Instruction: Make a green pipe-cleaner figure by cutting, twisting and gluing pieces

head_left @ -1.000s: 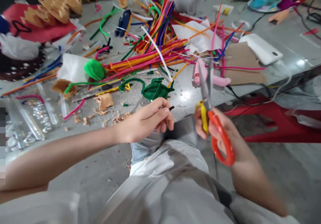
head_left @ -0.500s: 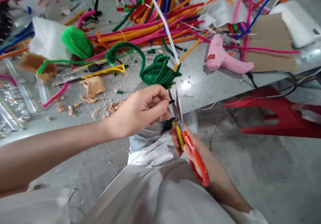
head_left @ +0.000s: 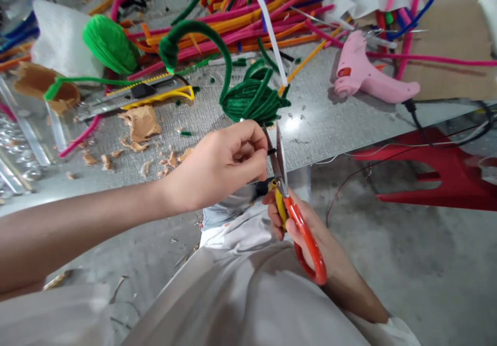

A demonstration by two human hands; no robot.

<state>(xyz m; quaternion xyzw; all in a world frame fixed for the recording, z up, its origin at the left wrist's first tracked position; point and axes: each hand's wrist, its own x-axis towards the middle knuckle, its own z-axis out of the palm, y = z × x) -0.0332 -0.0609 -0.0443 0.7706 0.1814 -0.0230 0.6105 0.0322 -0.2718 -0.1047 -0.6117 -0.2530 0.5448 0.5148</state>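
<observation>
A small black piece, perhaps a bit of pipe cleaner, is pinched between the thumb and fingers of my left hand. Its free end lies between the slightly parted blades of a pair of scissors. My right hand grips these scissors by their red and yellow handles, blades pointing away from me. Just beyond my left fingers, a dark green pipe-cleaner bundle with a curved stem sits on the table. What the left palm covers is hidden.
A pink glue gun lies to the right near brown cardboard. To the left are a yellow box cutter, a bright green bundle and torn tan scraps. Many coloured pipe cleaners lie behind. A red stool stands below.
The view has tilted down and closer, so the table things sit higher in it. The scissor blades have stayed around the black piece, both hands keeping nearly the same pose.
</observation>
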